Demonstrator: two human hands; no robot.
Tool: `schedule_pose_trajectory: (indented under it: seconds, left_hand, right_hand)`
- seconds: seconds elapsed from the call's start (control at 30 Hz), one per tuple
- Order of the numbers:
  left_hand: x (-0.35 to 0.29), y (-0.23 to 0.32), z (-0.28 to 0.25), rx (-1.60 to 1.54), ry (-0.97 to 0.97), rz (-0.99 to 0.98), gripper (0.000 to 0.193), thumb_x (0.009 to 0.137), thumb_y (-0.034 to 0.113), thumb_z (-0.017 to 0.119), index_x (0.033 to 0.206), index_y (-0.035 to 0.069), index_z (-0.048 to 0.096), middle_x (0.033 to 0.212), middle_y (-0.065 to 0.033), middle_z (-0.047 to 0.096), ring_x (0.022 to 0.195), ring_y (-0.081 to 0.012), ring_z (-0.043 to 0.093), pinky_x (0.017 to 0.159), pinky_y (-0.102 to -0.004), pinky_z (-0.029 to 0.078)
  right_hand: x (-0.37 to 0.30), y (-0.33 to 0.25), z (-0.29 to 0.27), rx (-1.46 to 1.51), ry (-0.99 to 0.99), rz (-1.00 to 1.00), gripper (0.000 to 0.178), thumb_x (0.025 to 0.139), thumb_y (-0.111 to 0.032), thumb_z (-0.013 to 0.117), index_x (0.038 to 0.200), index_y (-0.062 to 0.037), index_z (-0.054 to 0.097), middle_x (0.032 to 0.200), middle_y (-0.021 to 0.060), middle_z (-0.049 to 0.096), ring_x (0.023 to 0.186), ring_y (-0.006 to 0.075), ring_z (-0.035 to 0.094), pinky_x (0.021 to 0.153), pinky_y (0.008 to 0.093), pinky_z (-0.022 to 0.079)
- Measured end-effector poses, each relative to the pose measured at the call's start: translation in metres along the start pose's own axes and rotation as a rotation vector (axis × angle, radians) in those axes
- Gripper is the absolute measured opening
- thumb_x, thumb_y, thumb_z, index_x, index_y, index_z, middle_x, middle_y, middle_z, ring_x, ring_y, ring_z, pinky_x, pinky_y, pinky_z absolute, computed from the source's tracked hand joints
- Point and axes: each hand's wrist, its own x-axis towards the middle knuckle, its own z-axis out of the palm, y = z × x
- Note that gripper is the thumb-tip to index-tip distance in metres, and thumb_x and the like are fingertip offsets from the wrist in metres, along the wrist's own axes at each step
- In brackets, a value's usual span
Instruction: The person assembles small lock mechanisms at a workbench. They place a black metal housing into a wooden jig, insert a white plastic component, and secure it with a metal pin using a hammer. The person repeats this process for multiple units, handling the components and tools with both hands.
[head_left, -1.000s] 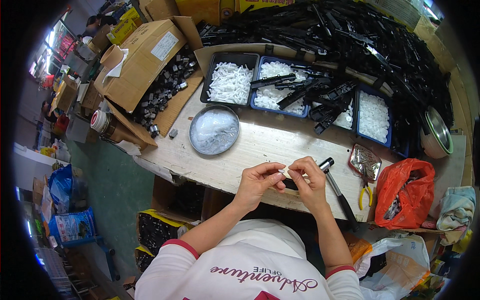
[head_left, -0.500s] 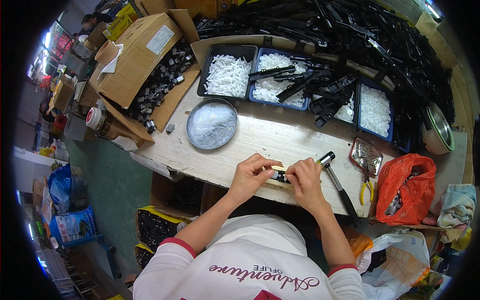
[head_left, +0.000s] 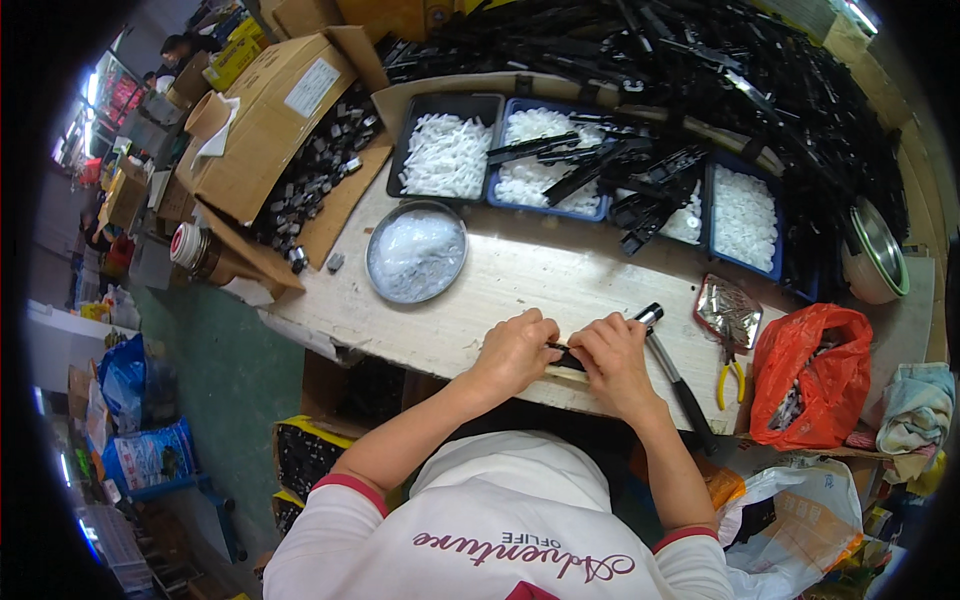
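Close to the bench's near edge, my left hand (head_left: 512,355) and my right hand (head_left: 614,364) grip a small black part (head_left: 567,359) from its two ends. The fingers of both hands are closed and hide most of it. A hammer (head_left: 672,366) with a dark grip lies just right of my right hand, its head toward the far side. Beyond my left hand stands a round metal dish (head_left: 374,275) holding a whitish, translucent, jelly-like mass.
A black bin (head_left: 408,120) of white pegs and blue bins (head_left: 716,195) of small white pieces line the back, below a heap of black parts (head_left: 740,90). Yellow-handled pliers (head_left: 731,380), a pin tray (head_left: 728,310) and a red bag (head_left: 812,375) lie right; a carton (head_left: 262,120) stands left.
My left hand's fingers, stretched out before, have curled in onto the black part. The part is now more covered. My right hand has stayed nearly in place.
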Motion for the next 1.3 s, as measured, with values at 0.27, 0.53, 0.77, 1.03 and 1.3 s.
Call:
schedule_pose_trajectory:
  seconds: [0.27, 0.53, 0.77, 1.03, 1.3]
  left_hand:
    - [0.088, 0.052, 0.019, 0.018, 0.087, 0.350, 0.004, 0.071, 0.006, 0.062, 0.072, 0.003, 0.059, 0.075, -0.0129, 0.057, 0.068, -0.0322, 0.057, 0.061, -0.0387, 0.045]
    - [0.192, 0.090, 0.066, 0.320, 0.160, 0.388, 0.006, 0.067, 0.000, 0.057, 0.072, -0.002, 0.057, 0.073, -0.0195, 0.060, 0.067, -0.0368, 0.062, 0.057, -0.0410, 0.050]
    - [0.193, 0.086, 0.066, 0.369, 0.126, 0.445, 0.009, 0.064, 0.000, 0.056, 0.072, 0.000, 0.060, 0.080, -0.0186, 0.060, 0.071, -0.0352, 0.062, 0.061, -0.0428, 0.050]
    - [0.195, 0.056, 0.052, -0.008, 0.356, 0.432, 0.011, 0.072, 0.006, 0.062, 0.080, -0.001, 0.064, 0.072, -0.0169, 0.062, 0.065, -0.0309, 0.061, 0.058, -0.0376, 0.050]
    - [0.129, 0.058, 0.019, -1.177, -0.145, -0.034, 0.015, 0.082, 0.002, 0.056, 0.096, -0.005, 0.058, 0.072, -0.0096, 0.060, 0.053, -0.0112, 0.058, 0.038, -0.0223, 0.046]
  right_hand:
    - [-0.021, 0.079, -0.078, -0.426, 0.268, 0.331, 0.008, 0.073, -0.010, 0.062, 0.081, -0.0086, 0.060, 0.079, 0.0041, 0.057, 0.084, 0.0226, 0.049, 0.076, 0.0395, 0.031]
    - [-0.008, 0.117, -0.073, -0.676, 0.068, 0.449, 0.013, 0.072, -0.008, 0.056, 0.083, -0.0053, 0.062, 0.082, 0.0095, 0.059, 0.086, 0.0260, 0.050, 0.077, 0.0436, 0.031]
    - [-0.013, 0.127, -0.073, -0.603, 0.094, 0.478, 0.012, 0.071, -0.007, 0.060, 0.082, -0.0093, 0.064, 0.081, 0.0053, 0.060, 0.085, 0.0238, 0.050, 0.074, 0.0424, 0.031]
    - [-0.029, 0.131, -0.079, -0.544, 0.297, 0.371, 0.008, 0.072, -0.009, 0.062, 0.079, -0.0104, 0.063, 0.076, 0.0037, 0.057, 0.080, 0.0222, 0.050, 0.074, 0.0394, 0.030]
    - [-0.012, 0.083, -0.086, -0.258, 0.318, 0.131, 0.009, 0.069, -0.004, 0.063, 0.078, -0.0084, 0.062, 0.075, 0.0026, 0.055, 0.079, 0.0210, 0.050, 0.072, 0.0364, 0.033]
